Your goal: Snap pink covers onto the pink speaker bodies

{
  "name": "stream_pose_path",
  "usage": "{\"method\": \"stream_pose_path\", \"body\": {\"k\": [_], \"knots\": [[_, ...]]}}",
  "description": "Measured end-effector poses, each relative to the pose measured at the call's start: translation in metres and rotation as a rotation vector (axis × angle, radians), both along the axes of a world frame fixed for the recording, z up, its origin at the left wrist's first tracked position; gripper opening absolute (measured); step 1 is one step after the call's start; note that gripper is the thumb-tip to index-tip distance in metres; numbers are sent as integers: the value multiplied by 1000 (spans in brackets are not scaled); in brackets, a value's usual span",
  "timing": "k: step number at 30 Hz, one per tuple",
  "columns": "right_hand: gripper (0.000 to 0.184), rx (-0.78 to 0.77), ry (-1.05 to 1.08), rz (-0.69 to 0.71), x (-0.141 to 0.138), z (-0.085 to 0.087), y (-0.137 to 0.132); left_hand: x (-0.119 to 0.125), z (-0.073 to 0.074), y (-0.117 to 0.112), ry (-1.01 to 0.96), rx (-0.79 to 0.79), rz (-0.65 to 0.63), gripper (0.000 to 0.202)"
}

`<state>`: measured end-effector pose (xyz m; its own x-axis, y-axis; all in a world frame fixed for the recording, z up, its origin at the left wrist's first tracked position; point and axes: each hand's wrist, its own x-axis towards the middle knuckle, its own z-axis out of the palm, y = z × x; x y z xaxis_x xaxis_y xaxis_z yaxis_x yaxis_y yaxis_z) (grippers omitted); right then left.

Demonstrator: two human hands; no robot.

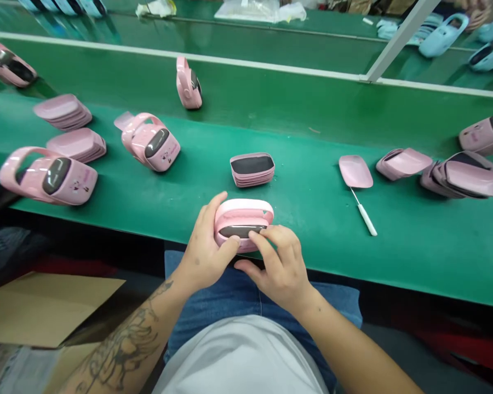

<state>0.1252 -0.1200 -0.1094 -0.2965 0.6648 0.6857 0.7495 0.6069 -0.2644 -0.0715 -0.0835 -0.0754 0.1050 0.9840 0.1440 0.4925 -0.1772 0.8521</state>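
Observation:
In the head view, a pink handled case [245, 210] with a glossy dark window stands at the front edge of the green bench, its handle loop upward. My left hand [207, 251] is wrapped round its left side, with the thumb on the front near the window. Bent fingers of my right hand [281, 265] rest on the right part of the window, and its thumb is low at the front. Just behind the case lies a stack of pink trays [252, 178] with a dark face on top.
Similar pink cases [76, 183] and stacked pink covers [76, 145] sit to the left. On the right are a white-handled tool [366, 219], a loose pink cover [355, 171] and more stacks [468, 178]. A pale rail [271, 64] crosses behind; cardboard [45, 306] lies lower left.

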Motion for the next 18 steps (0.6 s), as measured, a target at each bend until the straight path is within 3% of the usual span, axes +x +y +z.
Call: {"method": "stream_pose_path", "body": {"k": [4,10,15,18], "knots": [[53,47,-94,7,-8,0,2,1,2,-7,-110,-98,23,51],[43,97,-149,119,-4,10,21,8,13,-2,-282,-193,27,50],[31,137,-159,86,-1,21,33,14,15,4,-365,-227,48,49],[25,87,-142,109,0,25,37,18,16,4,-418,-269,63,49]]}}
